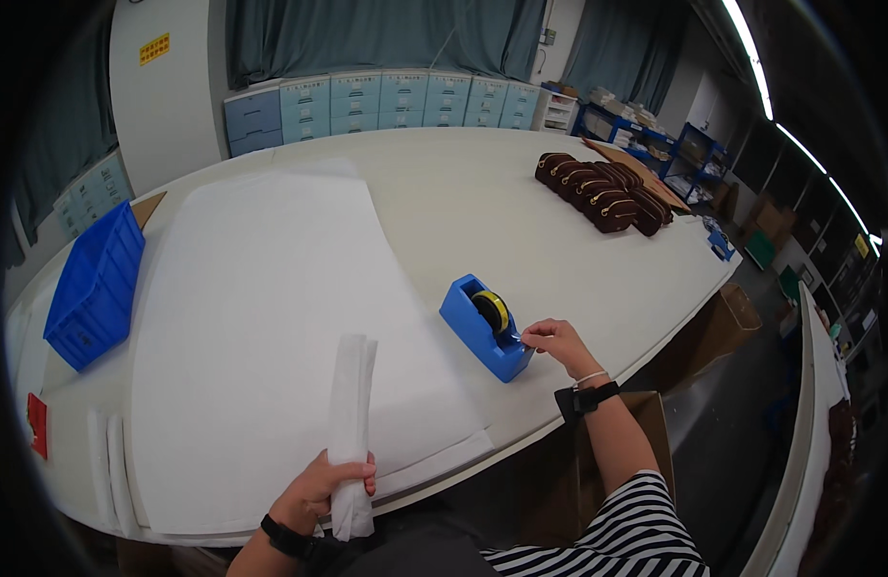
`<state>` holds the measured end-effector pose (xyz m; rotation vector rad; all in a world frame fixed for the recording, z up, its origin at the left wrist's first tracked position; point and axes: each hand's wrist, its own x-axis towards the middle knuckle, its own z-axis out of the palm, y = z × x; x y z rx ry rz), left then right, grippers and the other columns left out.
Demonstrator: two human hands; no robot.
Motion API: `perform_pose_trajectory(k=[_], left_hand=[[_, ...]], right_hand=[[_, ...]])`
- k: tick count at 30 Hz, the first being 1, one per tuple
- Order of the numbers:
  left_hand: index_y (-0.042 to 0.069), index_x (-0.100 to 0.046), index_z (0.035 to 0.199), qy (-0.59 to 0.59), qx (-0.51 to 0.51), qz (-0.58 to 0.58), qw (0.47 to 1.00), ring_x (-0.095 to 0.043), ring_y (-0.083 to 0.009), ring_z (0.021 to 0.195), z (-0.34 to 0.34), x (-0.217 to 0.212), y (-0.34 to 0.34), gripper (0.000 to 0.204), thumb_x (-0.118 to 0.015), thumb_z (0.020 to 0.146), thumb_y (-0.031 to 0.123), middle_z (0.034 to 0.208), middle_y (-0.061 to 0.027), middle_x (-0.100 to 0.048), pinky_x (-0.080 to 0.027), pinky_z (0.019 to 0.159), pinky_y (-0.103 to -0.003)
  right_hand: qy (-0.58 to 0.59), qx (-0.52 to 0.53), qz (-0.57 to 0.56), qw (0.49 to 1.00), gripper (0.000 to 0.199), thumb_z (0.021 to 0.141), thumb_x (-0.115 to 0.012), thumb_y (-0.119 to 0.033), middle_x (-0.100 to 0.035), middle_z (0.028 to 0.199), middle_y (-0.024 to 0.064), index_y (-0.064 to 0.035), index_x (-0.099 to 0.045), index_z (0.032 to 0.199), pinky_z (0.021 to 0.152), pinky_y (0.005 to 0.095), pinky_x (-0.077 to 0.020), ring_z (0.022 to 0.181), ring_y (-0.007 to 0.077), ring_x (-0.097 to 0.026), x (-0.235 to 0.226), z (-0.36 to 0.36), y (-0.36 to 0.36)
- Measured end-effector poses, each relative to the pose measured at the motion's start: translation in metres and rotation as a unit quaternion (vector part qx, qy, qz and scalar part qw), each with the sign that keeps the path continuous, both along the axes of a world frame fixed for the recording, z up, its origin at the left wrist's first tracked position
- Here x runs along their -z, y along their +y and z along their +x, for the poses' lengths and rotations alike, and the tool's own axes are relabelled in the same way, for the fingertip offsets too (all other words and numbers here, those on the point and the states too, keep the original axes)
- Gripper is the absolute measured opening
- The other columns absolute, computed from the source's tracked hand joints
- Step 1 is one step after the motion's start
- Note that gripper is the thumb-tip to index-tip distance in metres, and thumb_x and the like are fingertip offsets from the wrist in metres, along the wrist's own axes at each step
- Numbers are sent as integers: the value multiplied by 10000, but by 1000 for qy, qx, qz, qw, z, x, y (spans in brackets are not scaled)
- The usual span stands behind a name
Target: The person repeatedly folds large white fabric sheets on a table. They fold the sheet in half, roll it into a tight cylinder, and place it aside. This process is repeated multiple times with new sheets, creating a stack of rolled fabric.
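Two hands work over one pale worktop (444,202): the left hand (330,481) is closed around one white roll (351,404), thumb across its lower part, while the right hand (559,341) pinches a small glossy bit of tape (521,338) at the front end of one blue tape dispenser (471,322). The roll is slim, plain white and soft-looking, with faint lengthwise folds and a slightly uneven top end; it is held roughly upright in view at the worktop's near edge, in front of the broad white sheeting (261,269) that covers much of the left half. The dispenser, carrying one yellow-rimmed tape reel (496,310), sits right of the sheeting, towards the worktop's near right edge. Two more slim white rolls (120,471) lie side by side at the near left corner, with one red item (37,425) just beyond them. One blue bin (96,288) stands along the left edge. Near the far right corner, dark brown zippered pouches (602,192) lie bunched together, overlapping too much to count.
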<state>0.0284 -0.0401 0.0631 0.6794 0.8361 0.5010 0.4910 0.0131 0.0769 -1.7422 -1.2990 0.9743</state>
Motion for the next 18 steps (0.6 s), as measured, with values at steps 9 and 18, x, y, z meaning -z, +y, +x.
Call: perform_pose_trajectory(k=[9,18], left_hand=[[18,-603,1004,11,-25,-7,1000,-665,-196,708,-3,3,-2,246,-768,840,100,774,-77,-644,-574,695,-345],[12,-622,1002,-24,-50,-8,998,-653,-174,743,9,-12,-11,235,-780,859,111,842,-70,-639,-575,721,-336]], right_hand=[[215,84,63,971,175,886,-734,-221,-726,932,16,-55,-739,941,854,298,-476,946,116,-641,12,-5,-33],[-429,167,220,860,91,778,-734,-110,-637,817,121,-22,-714,792,660,363,-528,710,246,-658,21,-8,-37]])
